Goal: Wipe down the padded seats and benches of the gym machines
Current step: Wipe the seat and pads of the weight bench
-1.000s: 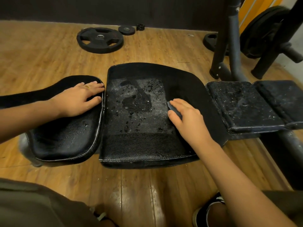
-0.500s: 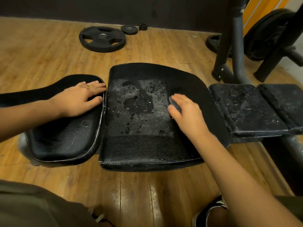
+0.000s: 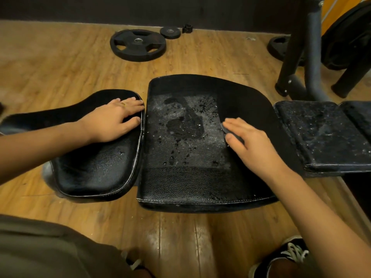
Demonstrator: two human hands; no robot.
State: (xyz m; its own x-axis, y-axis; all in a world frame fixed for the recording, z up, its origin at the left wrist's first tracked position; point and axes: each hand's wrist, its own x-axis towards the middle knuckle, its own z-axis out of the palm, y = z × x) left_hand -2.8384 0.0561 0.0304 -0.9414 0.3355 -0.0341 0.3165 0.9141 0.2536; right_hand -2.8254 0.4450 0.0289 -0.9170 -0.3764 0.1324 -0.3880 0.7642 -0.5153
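The middle seat pad, broad, black and pebbled like leather with pale stitching along its near edge, fills the centre of the frame; water beads and a dusty grey patch mark its top. On its right half the right hand lies flat, fingers straight, pressing a small dark cloth. The left hand rests spread and flat on the rounded, glossy left pad. A speckled right pad lies at the right edge. A round weight plate lies on the wooden floor at upper centre.
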